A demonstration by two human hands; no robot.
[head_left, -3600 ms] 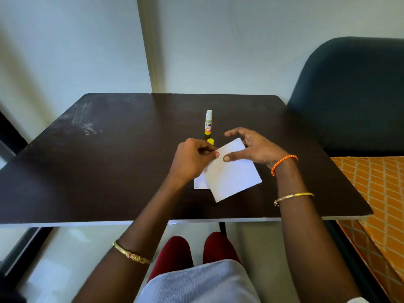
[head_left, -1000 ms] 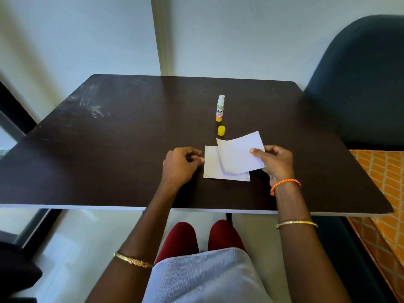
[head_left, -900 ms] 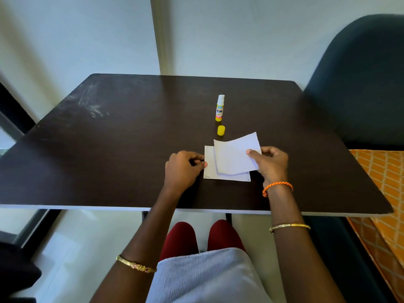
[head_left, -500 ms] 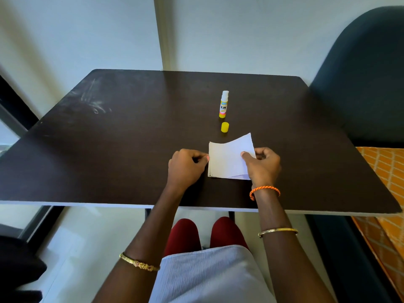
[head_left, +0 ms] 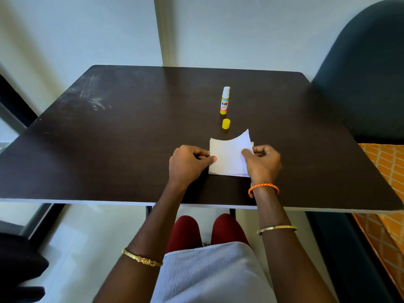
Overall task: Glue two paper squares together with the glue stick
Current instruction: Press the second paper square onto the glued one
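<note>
White top paper square [head_left: 229, 154], far-right corner curled: right hand [head_left: 262, 164] pinches right edge, left hand [head_left: 188, 164] thumb pins left edge.

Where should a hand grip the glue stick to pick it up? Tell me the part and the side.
Grip the glue stick around its labelled yellow body, coming from above and the near side. It stands upright and uncapped, so keep fingers off the exposed white top; its yellow cap sits apart, just nearer.

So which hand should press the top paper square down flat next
Probably the left hand: it only pins the left edge, where the top square already lies flat. The right hand pinches the raised right edge, so it should lower first.
</note>
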